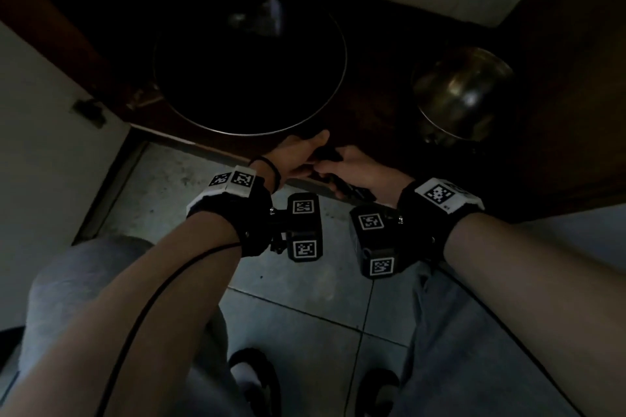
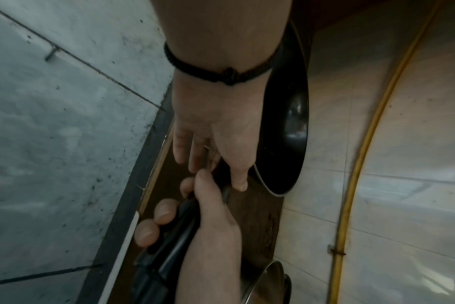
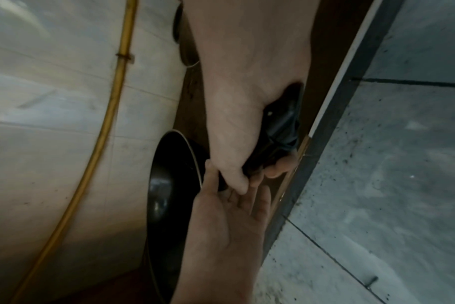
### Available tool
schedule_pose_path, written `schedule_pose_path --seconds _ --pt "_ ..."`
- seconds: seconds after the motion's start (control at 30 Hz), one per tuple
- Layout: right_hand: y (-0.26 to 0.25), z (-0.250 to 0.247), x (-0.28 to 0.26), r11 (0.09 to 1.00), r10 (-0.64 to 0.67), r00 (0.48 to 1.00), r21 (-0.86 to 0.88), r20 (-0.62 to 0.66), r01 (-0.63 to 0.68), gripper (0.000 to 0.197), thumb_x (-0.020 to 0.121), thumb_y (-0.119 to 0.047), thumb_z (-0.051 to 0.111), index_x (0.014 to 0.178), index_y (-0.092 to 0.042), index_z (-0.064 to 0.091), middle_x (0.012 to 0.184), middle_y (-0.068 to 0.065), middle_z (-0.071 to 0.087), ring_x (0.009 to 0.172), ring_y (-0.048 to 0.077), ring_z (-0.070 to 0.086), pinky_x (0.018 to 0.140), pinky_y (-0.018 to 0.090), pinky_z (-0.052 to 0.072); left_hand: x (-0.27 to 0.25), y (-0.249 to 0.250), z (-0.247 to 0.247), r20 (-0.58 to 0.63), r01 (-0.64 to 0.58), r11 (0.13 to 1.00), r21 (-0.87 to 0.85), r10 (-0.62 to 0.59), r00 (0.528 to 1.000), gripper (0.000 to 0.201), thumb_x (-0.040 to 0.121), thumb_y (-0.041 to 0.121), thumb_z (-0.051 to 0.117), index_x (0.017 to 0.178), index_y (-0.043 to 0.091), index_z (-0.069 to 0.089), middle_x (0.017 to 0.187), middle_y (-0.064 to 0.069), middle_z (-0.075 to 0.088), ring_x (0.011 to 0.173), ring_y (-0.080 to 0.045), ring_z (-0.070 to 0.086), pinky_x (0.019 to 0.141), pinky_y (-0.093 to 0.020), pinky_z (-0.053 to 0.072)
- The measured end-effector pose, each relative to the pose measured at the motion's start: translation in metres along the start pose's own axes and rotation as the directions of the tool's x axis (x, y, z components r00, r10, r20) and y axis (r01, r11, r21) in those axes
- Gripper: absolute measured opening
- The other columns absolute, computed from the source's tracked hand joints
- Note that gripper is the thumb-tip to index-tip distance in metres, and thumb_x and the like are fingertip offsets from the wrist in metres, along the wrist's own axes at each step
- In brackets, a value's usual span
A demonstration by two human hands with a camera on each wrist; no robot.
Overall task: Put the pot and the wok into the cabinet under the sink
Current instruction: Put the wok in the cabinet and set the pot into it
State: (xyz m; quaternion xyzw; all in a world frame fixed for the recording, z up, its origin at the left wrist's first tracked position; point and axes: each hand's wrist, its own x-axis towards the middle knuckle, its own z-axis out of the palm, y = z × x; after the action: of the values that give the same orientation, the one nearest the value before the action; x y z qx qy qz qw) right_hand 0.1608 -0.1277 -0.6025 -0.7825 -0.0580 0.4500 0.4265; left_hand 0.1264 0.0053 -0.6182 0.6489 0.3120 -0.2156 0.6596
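The wok is sitting on the cabinet floor, with the steel pot well apart to its right. The right hand is gripping the wok handle, fingers curled round it; the left hand is resting open-fingered beside it. Seemingly the final placing step: next, letting go and withdrawing.

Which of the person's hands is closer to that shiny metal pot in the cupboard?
Right. The right hand grips the wok handle just left of the pot; the left hand lies farther left, by the wok rim.
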Motion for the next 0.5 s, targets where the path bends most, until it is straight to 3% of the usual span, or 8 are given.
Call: schedule_pose_path --seconds 0.17,0.27,0.37,0.5 --pt "0.001 -0.001 0.015 0.997 -0.037 0.997 0.068 -0.066 0.041 0.026 0.088 -0.033 0.063 0.078 -0.01 0.061 0.06 0.007 0.059 0.043 0.014 0.054 0.042 0.021 0.044 0.018 0.006 0.001 -0.059 -0.03 0.999 0.016 0.031 0.998 0.06 0.084 0.06 0.055 0.122 0.014 0.062 0.115 -0.004 0.07 0.104 -0.017 0.066 0.096 -0.035 0.052" --pt "-0.002 -0.005 0.022 0.983 -0.042 0.997 0.177 -0.069 0.054 0.023 0.088 -0.031 0.063 0.096 -0.01 0.064 0.08 0.006 0.063 0.054 0.012 0.058 0.05 0.024 0.05 0.033 0.018 -0.002 -0.068 -0.031 0.999 -0.029 0.029 0.997 0.053 0.088 0.054 0.054 0.119 0.012 0.062 0.108 -0.007 0.07 0.091 -0.017 0.067 0.092 -0.034 0.054" --pt "0.004 -0.017 0.022 0.976 0.009 0.998 0.216 -0.063 0.004 0.032 0.088 -0.027 0.064 0.117 -0.014 0.057 0.095 0.002 0.062 0.064 0.012 0.061 0.054 0.025 0.055 0.047 0.026 -0.002 -0.077 -0.018 0.998 -0.06 0.013 0.997 0.055 0.087 0.054 0.055 0.125 0.015 0.059 0.119 -0.004 0.068 0.106 -0.019 0.065 0.091 -0.035 0.052" --pt "0.014 -0.035 0.02 0.967 0.053 0.977 0.255 -0.204 0.001 0.043 0.084 -0.027 0.07 0.119 -0.015 0.049 0.096 0.002 0.062 0.062 0.011 0.062 0.048 0.02 0.052 0.049 0.033 0.011 -0.113 -0.013 1.0 -0.017 0.011 0.994 0.064 0.084 0.063 0.052 0.132 0.022 0.052 0.12 0.005 0.063 0.096 -0.01 0.064 0.073 -0.027 0.053"
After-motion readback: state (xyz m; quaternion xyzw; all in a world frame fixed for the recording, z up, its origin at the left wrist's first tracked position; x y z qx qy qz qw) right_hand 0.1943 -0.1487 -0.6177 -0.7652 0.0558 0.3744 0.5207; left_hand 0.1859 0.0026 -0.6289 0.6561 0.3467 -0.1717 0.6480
